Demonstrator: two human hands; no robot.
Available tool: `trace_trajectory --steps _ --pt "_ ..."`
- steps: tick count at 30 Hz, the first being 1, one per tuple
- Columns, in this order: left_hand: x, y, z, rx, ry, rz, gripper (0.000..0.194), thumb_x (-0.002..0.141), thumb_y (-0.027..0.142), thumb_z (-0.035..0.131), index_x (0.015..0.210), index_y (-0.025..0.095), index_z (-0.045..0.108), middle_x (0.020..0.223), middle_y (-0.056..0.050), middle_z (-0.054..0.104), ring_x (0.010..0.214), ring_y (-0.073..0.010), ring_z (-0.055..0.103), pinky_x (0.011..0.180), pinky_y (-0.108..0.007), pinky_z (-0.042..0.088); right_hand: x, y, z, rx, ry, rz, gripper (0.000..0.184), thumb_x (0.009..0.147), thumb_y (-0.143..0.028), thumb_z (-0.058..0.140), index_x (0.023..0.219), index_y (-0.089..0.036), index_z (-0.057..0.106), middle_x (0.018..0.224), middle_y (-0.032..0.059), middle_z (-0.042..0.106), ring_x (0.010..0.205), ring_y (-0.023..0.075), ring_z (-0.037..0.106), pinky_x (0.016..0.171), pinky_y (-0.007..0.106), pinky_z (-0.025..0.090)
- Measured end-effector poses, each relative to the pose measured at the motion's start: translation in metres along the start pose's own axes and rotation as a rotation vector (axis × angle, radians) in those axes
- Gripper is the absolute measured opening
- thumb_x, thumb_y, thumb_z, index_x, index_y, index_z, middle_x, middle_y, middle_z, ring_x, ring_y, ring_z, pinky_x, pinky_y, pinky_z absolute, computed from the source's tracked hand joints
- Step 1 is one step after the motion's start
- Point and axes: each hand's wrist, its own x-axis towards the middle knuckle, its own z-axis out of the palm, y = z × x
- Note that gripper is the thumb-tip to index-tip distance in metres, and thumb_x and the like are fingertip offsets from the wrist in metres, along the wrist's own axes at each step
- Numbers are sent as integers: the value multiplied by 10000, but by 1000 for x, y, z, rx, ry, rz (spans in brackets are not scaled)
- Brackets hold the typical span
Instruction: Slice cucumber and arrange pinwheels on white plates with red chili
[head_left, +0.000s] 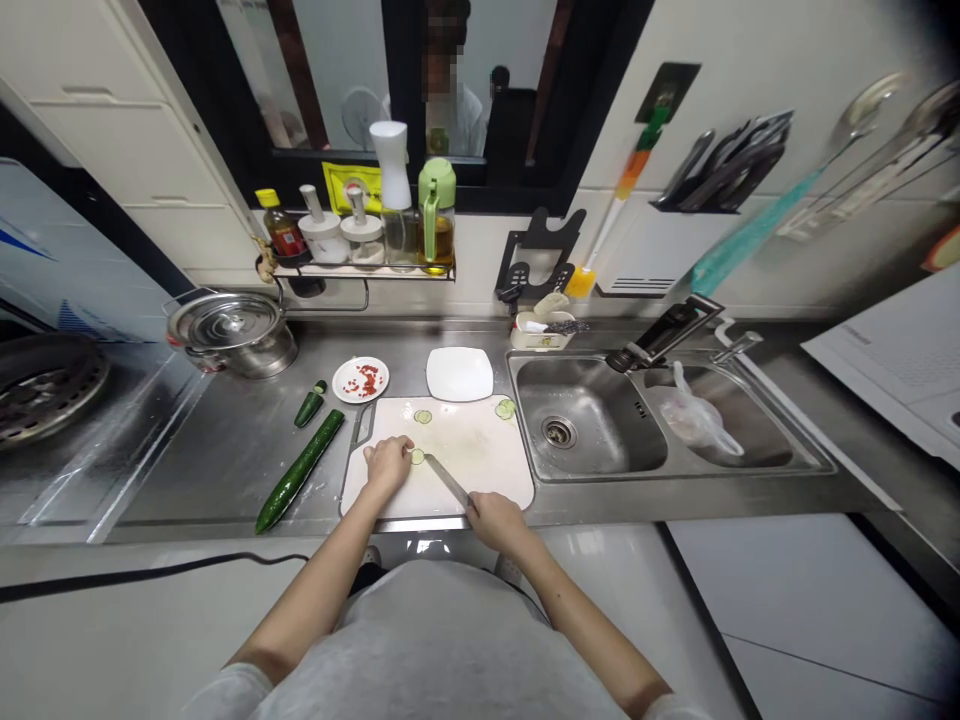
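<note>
My right hand [499, 522] is wrapped round the handle of a kitchen knife [448, 482], whose blade points up and left across the white cutting board [480, 460]. Its tip lies close to a thin cucumber slice [418, 457]. At the slice's left edge, the curled fingers of my left hand [388, 465] pinch it against the board. A few more cucumber slices [423, 417] lie farther back on the board, and a small pile of slices [505, 409] sits at its far right corner. Left of the board are a long cucumber [300, 472] and a shorter cut piece [309, 405].
Behind the board stand a small plate with chopped red bits [340, 384] and a white square dish [460, 374]. The double sink [600, 465] adjoins it on the right, with a plastic bag [697, 420] inside. A lidded pot [240, 335] is at back left, beside a condiment shelf [360, 271].
</note>
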Motion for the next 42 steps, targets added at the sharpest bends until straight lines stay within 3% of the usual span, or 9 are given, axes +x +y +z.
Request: trace_trajectory --steps 18,42 --pt "2 -4 2 -9 -14 3 291 814 181 474 1005 261 679 1053 -70 713 1039 -262 589 847 -408 321 10 -24 -2 -50 -64 21 319 894 -164 403 1093 -140 651 1052 174 697 1012 272 652 785 342 469" --pt "0 -3 1 -32 -9 17 307 834 185 461 997 280 703 1074 -71 706 1081 -279 572 878 -422 309 25 -37 -13 -47 -123 47 352 839 -127 469 1137 -147 656 1127 175 680 1080 270 634 823 342 489"
